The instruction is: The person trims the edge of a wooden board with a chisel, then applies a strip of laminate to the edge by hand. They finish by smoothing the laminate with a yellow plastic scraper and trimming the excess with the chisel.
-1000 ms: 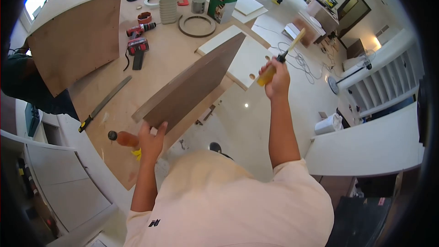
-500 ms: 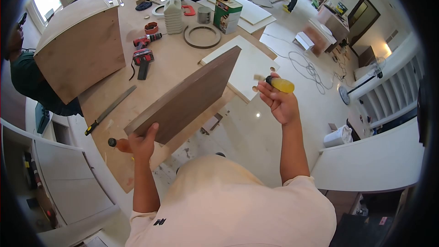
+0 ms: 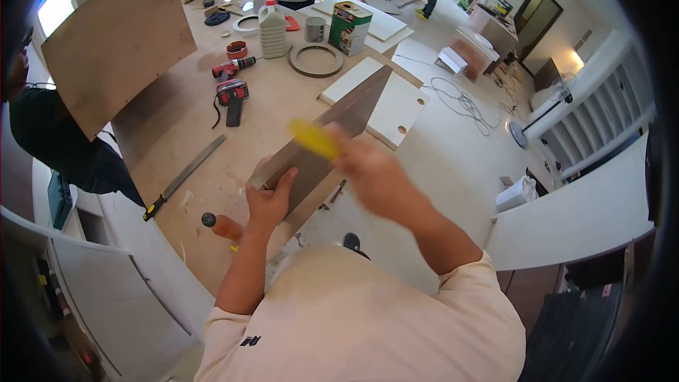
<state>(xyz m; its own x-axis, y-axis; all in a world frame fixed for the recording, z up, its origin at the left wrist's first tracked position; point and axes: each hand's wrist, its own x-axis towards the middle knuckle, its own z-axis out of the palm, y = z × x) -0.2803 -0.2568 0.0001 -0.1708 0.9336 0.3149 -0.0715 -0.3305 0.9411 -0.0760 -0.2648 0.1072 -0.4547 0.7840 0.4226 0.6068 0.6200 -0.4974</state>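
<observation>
A brown wooden board (image 3: pixel 309 182) is tilted on edge over the table's near side, its long edge facing up. At its near end my left hand (image 3: pixel 267 194) is closed on it, thumb against the broad face. My right hand (image 3: pixel 368 170), blurred by motion, is closed round a yellow bottle-shaped thing (image 3: pixel 315 139) over the board's upper edge; I cannot tell its exact kind. Beside my left wrist is an orange bottle (image 3: pixel 228 227) with a dark cap. Left of the board lies a handsaw (image 3: pixel 189 174) with a black and yellow handle.
On the table (image 3: pixel 201 240) are a red cordless drill (image 3: pixel 232 88), a coil of edge banding (image 3: pixel 315 60), a white jug (image 3: pixel 271 32) and a green can (image 3: pixel 350 28). A white panel (image 3: pixel 399 110) lies behind the board. At left, a person (image 3: pixel 64 141) is beside a curved panel (image 3: pixel 120 49).
My right hand has swung left and inward, bringing the yellow thing over the board. The board and my left hand appear further right in view, the board more steeply angled.
</observation>
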